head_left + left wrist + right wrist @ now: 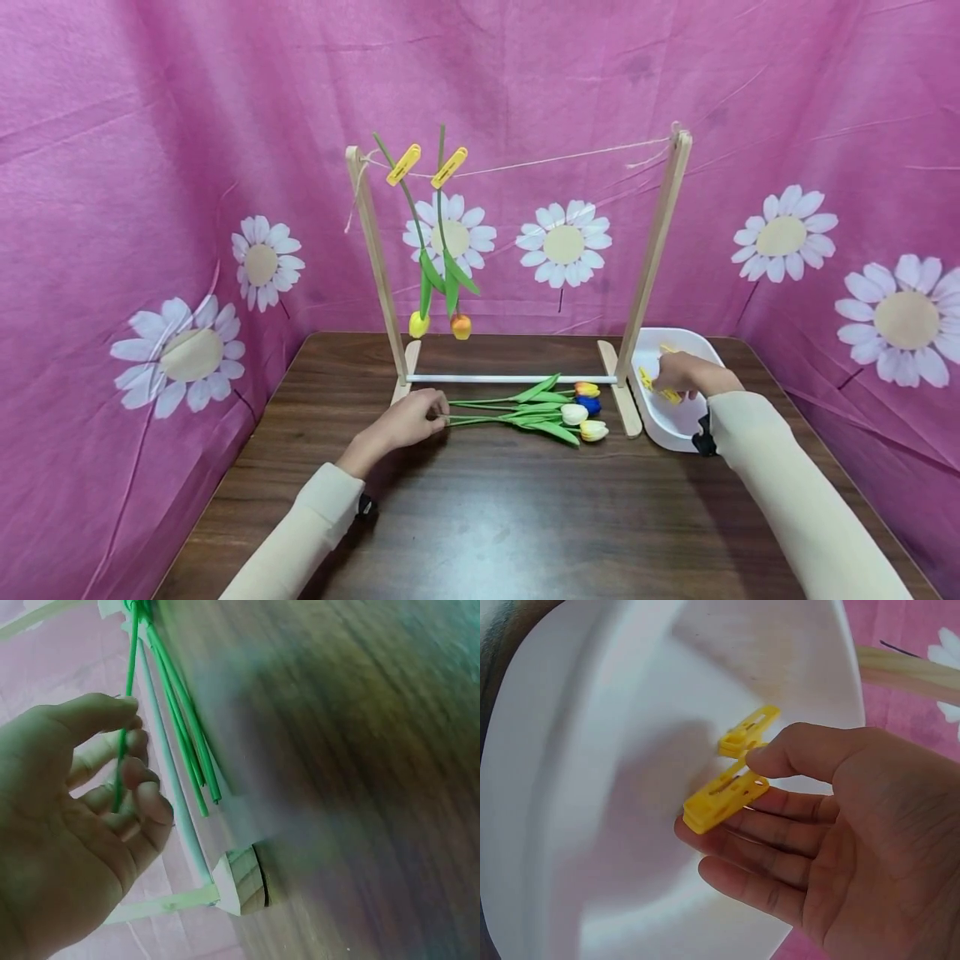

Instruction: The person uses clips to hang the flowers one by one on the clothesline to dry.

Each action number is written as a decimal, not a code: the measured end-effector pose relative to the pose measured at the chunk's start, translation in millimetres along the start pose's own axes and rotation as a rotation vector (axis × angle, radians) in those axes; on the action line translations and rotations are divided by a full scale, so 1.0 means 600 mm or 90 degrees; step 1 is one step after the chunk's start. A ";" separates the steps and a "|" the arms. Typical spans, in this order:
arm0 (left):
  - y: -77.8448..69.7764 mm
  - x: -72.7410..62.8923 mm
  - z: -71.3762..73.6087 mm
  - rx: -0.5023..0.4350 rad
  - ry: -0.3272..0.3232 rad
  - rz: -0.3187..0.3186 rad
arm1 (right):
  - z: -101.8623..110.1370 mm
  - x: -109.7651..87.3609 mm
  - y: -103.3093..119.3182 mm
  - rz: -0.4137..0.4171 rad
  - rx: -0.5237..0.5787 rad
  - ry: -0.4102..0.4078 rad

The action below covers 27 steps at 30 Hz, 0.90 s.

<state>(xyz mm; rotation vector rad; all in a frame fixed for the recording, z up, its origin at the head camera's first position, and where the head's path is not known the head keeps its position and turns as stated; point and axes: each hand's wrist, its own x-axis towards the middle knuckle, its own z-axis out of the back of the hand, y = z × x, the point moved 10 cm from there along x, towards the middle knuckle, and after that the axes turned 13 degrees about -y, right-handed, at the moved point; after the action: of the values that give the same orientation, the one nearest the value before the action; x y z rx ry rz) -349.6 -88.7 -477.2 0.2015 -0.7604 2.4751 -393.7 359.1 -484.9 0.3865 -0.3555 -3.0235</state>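
My left hand [408, 418] is low over the table at the stem ends of several artificial tulips [574, 415] lying with heads to the right. In the left wrist view its thumb and fingers pinch one green tulip stem [130, 675], raised apart from the other stems [184, 724]; which head it belongs to I cannot tell. Inside a white plastic tub [660, 433], my right hand [693, 375] holds a yellow clothespin [724, 802] between thumb and fingers. Another yellow clothespin [748, 731] shows just behind it in the right wrist view.
A wooden frame with a left post [378, 258], right post [654, 258] and white bottom rod [517, 379] stands behind the flowers. From its string [555, 160], a yellow tulip [418, 325] and an orange tulip [461, 327] hang head down by yellow clothespins. Pink cloth surrounds the table.
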 end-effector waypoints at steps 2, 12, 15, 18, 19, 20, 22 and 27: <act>-0.002 0.003 0.008 -0.037 -0.020 -0.005 | 0.006 -0.004 0.004 0.003 0.008 -0.006; 0.017 0.008 0.030 -0.306 -0.089 0.151 | 0.035 -0.007 0.000 0.008 0.069 -0.063; 0.017 0.011 0.031 -0.374 -0.111 0.191 | 0.042 -0.006 -0.004 -0.008 0.104 -0.076; 0.009 0.016 0.032 -0.448 -0.135 0.206 | 0.047 -0.005 -0.010 -0.029 0.164 -0.076; 0.004 0.019 0.032 -0.474 -0.143 0.201 | 0.049 -0.006 -0.011 -0.037 0.183 -0.076; -0.003 0.022 0.033 -0.503 -0.149 0.192 | 0.052 -0.006 -0.011 -0.040 0.198 -0.079; -0.019 0.028 0.034 -0.564 -0.155 0.158 | 0.061 -0.005 -0.010 -0.035 0.221 -0.092; -0.056 0.041 0.038 -0.692 -0.146 0.087 | 0.093 -0.005 -0.006 -0.014 0.219 -0.165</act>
<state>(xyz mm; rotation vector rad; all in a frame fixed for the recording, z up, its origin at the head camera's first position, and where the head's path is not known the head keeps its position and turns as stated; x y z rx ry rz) -352.7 -67.0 -435.5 0.0178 -2.1127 1.8177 -405.0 375.2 -432.5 0.0127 -0.9002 -3.0342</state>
